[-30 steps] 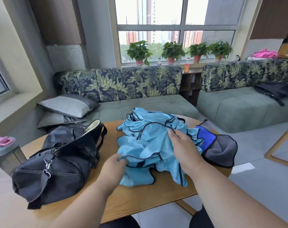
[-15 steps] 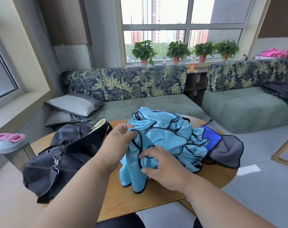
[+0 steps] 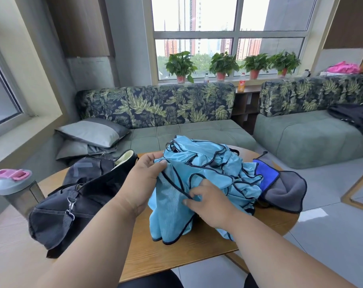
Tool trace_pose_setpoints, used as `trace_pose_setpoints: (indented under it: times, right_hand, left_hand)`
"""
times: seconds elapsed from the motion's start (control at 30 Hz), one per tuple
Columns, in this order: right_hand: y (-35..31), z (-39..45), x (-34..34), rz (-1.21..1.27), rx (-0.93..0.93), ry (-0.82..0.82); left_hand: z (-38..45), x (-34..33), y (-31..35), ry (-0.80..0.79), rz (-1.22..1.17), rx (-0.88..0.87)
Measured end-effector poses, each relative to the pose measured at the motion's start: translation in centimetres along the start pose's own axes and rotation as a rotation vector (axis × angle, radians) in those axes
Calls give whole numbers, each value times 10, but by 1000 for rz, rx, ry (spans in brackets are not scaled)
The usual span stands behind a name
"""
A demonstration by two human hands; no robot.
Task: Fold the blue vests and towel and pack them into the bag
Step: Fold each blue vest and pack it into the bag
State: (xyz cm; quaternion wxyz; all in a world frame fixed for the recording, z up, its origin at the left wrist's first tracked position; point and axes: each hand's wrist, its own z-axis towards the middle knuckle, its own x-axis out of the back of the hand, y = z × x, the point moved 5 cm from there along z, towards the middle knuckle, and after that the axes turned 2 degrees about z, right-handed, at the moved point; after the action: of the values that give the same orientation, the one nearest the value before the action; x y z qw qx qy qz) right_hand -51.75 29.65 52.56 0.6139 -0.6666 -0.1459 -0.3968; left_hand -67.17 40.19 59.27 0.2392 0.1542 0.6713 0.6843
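Note:
A heap of light blue vests with dark trim lies in the middle of the round wooden table. My left hand grips the upper left edge of the front vest. My right hand pinches its dark-trimmed edge lower down. That vest hangs down to the tabletop. A blue and grey towel lies crumpled right of the heap. The black duffel bag lies left of my left hand, its far end unzipped and showing a pale lining.
A shaker bottle with a pink lid stands at the table's left edge. Behind the table are a green sofa with grey pillows and a second sofa to the right. A wooden frame stands at far right.
My left hand went from the heap's lower left up to its top left edge. My right hand dropped from the top to the front, and one vest is pulled up and out of the heap.

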Motion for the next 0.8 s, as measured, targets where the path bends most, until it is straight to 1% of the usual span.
trace_pose_setpoints:
  times: [0.07,0.1,0.17,0.2,0.23,0.3,0.37,0.43,0.47,0.5,0.57,0.6,0.73,0.8]
  right_hand:
    - [-4,0,8,228,-30,-3]
    - [-8,0,13,352,-47,3]
    - [-18,5,27,533,-64,51]
    - [-25,9,33,587,-57,81]
    - [-32,14,39,618,-47,113]
    - [-45,23,50,662,-48,179]
    - [-63,33,60,717,-12,213]
    - [-80,41,70,747,19,245]
    - [-88,44,73,753,39,254]
    - [-96,47,76,753,63,259]
    - [-110,49,82,734,109,257]
    - [-115,49,85,732,132,252]
    - [-123,46,94,720,194,200]
    - [-123,43,96,707,210,163]
  left_hand:
    - [1,4,-7,31,17,19]
    - [0,7,-13,42,67,46]
    - [-4,15,-22,95,323,89]
    - [-9,17,-22,145,421,76]
    - [-14,18,-19,191,472,19]
    - [-26,10,-8,196,493,-132]
    - [-36,-3,0,63,502,-203]
    - [-43,-15,2,-99,558,-152]
    - [-45,-19,-1,-151,588,-105]
    - [-46,-22,-3,-160,628,-79]
    - [-44,-22,-1,-74,727,-106]
    - [-42,-20,2,-25,740,-111]
    - [-27,-3,11,156,583,-103]
    - [-19,1,12,165,559,-75]
